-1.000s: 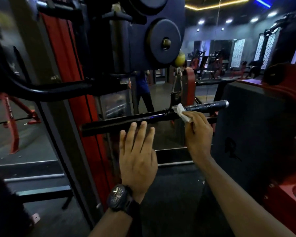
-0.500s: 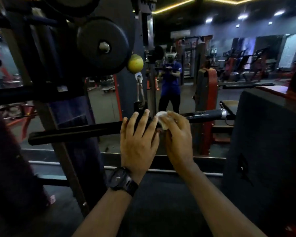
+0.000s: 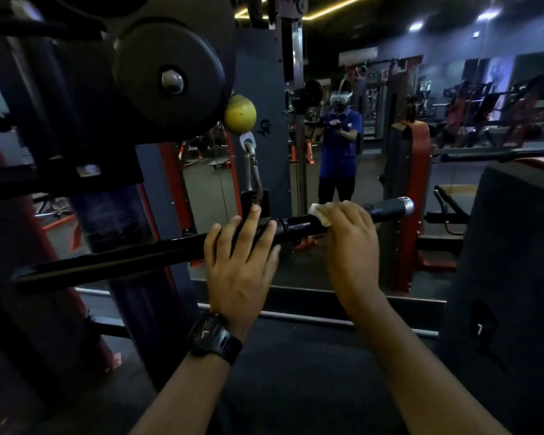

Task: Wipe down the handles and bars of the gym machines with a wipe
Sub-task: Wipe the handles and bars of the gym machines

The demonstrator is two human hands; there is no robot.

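A long black cable bar [image 3: 113, 259] hangs level from a carabiner [image 3: 253, 177] in front of me, with a chrome cap at its right end [image 3: 404, 204]. My left hand [image 3: 242, 265], a black watch on its wrist, rests on the bar's middle with straight fingers. My right hand [image 3: 350, 243] is wrapped over the bar's right grip and presses a white wipe [image 3: 319, 213] against it. Part of the wipe shows at the fingertips; the rest is hidden under the hand.
A black pulley wheel [image 3: 170, 76] and a yellow-green ball stopper [image 3: 240, 113] hang above the bar. A dark padded block [image 3: 515, 277] stands close on the right. A mirror behind shows a person in a blue shirt [image 3: 339, 152] and more machines.
My right hand with the wipe slid left along the bar toward the centre, then back right onto the grip. The left hand stayed on the bar's middle. My view turned left.
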